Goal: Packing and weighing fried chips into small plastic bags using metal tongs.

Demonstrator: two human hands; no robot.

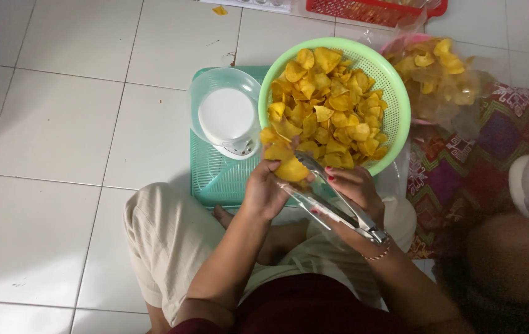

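Note:
A light green plastic colander (394, 93) holds a heap of yellow chips (329, 105). My right hand (354, 188) grips metal tongs (332, 201) whose tips reach the basket's near rim. My left hand (267, 188) holds a clear plastic bag (306, 196) at the basket's edge, with a few yellow chips (289, 168) at its mouth. Both hands sit close together just in front of the basket.
A white kitchen scale (227, 117) stands on a teal plastic tray (212, 179) left of the basket. Bagged chips (441, 77) lie at the right on a patterned cloth (481, 161). A red basket (369, 11) sits at the top. White tiled floor (60, 124) spreads left.

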